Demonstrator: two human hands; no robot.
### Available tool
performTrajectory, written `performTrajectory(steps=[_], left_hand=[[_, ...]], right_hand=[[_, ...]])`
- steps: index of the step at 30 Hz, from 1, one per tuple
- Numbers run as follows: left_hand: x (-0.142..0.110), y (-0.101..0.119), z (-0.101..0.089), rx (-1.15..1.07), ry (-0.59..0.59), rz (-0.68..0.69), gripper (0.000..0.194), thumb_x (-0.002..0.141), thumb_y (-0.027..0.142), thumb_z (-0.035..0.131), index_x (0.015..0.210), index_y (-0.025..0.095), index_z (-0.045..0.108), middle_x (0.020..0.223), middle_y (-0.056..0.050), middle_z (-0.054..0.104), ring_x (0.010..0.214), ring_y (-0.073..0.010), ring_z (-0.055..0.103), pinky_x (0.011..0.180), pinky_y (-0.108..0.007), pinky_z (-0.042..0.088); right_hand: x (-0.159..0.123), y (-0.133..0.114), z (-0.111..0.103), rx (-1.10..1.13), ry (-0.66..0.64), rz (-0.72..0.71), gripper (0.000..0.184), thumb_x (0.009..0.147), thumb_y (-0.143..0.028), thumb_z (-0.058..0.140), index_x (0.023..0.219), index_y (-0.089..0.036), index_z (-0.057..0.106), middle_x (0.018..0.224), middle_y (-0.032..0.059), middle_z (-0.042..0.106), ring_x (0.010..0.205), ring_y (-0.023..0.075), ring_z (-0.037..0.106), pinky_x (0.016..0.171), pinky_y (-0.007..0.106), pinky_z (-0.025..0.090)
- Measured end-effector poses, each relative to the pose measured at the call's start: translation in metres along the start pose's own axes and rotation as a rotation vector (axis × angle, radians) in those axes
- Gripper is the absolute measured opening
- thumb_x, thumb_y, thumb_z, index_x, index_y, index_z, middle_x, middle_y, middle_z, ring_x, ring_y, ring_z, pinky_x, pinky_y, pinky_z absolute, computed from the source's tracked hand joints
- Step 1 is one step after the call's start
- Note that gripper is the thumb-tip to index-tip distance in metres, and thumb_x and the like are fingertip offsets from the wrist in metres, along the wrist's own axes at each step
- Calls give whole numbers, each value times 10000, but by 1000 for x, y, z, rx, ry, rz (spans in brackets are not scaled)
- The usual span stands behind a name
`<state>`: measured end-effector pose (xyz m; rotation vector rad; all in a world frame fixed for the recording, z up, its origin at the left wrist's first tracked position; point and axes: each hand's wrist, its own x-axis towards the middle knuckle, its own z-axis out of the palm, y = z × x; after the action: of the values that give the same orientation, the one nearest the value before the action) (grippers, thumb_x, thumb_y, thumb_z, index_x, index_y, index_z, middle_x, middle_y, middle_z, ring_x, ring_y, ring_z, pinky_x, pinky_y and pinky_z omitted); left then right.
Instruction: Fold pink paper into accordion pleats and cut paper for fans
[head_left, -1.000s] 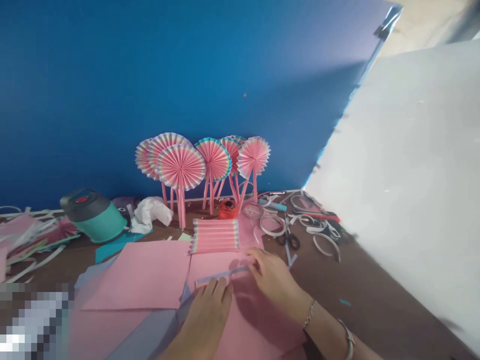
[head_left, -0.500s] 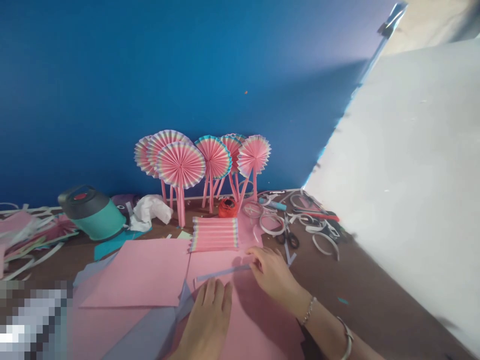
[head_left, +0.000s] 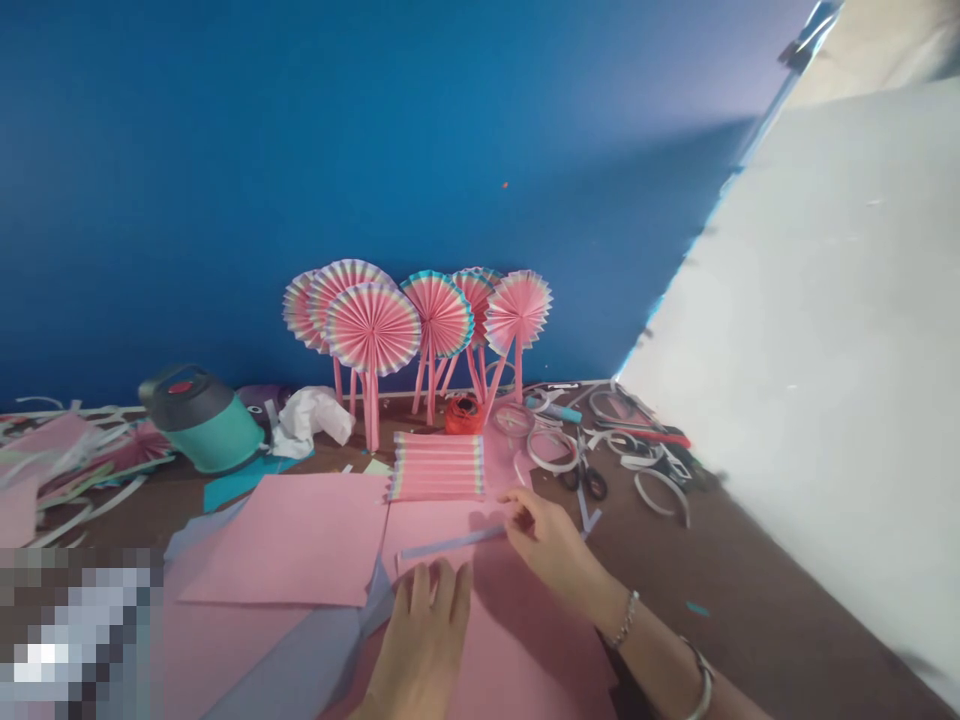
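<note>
Here, right fingers [head_left: 521, 512] pinching a paper strip [head_left: 450, 542], left hand [head_left: 420, 645] open on pink paper [head_left: 525, 665], lidded flask [head_left: 206, 425]

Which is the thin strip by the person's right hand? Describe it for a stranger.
Below the paper fans by the blue wall lies a pleated pink sheet. Just beneath, on flat pink paper, sits a narrow lilac strip, set apart by its colour, its end under the right hand.

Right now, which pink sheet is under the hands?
The right-hand sheet: the left hand rests on it, the right hand touches a thin strip on it. The other pink sheet lies to its left, untouched.
</note>
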<state>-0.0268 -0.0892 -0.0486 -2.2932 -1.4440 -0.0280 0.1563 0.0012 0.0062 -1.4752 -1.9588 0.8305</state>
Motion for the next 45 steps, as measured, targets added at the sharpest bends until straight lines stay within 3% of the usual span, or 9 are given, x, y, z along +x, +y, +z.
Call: performTrajectory(steps=[4,9,17,32,40,45], left_hand=[[2,0,-1,-18,13,1,467,733,242,592,1198,204,599,1012,-125,574,949,-283,526,749,-422,468],[2,-1,-1,-38,-10,7,436,755,259,576,1188,221,598,1042,-122,557,959,-274,509,759,-419,451],[3,-2,2,-72,-36,17,492,772,266,568,1262,237,538,1051,-124,569,970,-272,519,773,-415,444],[6,-4,4,-94,-4,26,517,765,233,580,1278,247,521,1012,-105,586,915,-246,529,786,-418,422],[12,-10,3,-132,15,66,392,793,223,558,1182,190,593,997,-100,615,998,-253,528,847,-417,416],[15,-10,3,-176,-76,33,429,769,210,578,1198,215,565,1048,-116,620,1012,-274,540,807,-430,441]], right_hand=[[2,1,3,321,-21,58,284,743,-157,477,998,-172,600,670,-17,575,599,130,551,557,243,410],[6,-2,6,735,-66,149,219,703,-228,621,915,-176,617,643,-48,546,529,90,534,521,218,424],[3,-8,11,1063,-83,143,278,682,-322,749,897,-185,638,688,-29,588,638,119,610,627,249,460],[-1,-7,5,1115,40,-3,193,712,-303,740,836,-216,621,689,-29,587,662,141,610,683,295,478],[-2,-8,-5,1110,104,-35,164,714,-292,733,818,-218,631,681,-25,582,625,131,587,632,286,474],[0,-8,-16,1126,163,-25,183,664,-287,760,780,-226,632,659,-34,558,577,115,546,589,272,462]])
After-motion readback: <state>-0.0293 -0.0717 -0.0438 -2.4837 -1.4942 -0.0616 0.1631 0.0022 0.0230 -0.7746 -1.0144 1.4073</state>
